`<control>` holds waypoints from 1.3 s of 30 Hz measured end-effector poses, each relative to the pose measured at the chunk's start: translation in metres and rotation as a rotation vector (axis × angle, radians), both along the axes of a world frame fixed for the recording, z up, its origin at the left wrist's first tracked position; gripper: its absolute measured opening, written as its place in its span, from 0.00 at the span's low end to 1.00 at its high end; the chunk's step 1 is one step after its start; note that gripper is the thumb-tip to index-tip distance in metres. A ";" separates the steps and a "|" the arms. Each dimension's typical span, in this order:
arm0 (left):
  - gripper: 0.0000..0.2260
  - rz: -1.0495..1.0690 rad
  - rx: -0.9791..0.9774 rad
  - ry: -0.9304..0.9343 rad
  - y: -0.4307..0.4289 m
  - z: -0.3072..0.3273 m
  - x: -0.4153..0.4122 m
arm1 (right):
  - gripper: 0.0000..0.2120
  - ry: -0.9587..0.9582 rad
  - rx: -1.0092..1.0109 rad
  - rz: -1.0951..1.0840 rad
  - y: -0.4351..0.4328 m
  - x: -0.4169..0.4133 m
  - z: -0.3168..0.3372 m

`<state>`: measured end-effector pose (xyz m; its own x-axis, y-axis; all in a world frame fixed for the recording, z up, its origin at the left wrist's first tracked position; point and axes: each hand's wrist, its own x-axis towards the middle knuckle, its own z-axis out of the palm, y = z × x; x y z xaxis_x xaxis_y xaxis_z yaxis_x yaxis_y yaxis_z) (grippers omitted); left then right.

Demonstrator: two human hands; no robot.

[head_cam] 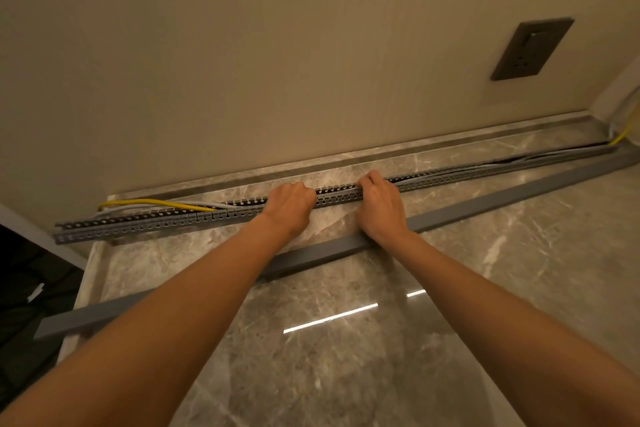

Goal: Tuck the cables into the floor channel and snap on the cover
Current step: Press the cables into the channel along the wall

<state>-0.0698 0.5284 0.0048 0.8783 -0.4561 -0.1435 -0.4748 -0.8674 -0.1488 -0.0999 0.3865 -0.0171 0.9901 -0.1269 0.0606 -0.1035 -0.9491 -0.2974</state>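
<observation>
A long grey slotted floor channel (145,224) runs along the marble floor near the wall, from lower left to upper right. Yellow and grey cables (156,203) loop out of it at the left end; further cables lie inside it towards the right, and a yellow one (621,137) rises at the far right corner. My left hand (289,210) and my right hand (379,204) rest on the channel's middle, fingers curled over its top and into it. The plain grey cover strip (502,199) lies loose on the floor, nearer to me, passing under both forearms.
A beige wall rises just behind the channel, with a dark socket plate (531,48) at the upper right. The glossy marble floor (346,357) ends at a pale threshold (93,263) on the left, beyond which the surface is dark.
</observation>
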 end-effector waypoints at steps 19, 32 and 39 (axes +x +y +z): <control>0.11 0.392 -0.512 0.125 0.108 0.014 0.023 | 0.15 0.116 0.156 0.241 0.085 0.014 0.023; 0.10 0.353 -0.469 0.181 0.207 0.007 0.043 | 0.13 0.094 0.126 0.311 0.199 0.035 0.014; 0.12 0.162 -0.523 -0.023 0.236 -0.007 0.032 | 0.09 0.135 0.111 0.296 0.202 0.041 0.018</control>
<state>-0.0376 0.7644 -0.0018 0.9435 -0.3200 0.0863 -0.3306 -0.8902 0.3135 -0.0587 0.5885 0.0008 0.9830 0.1691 -0.0718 0.1265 -0.9065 -0.4029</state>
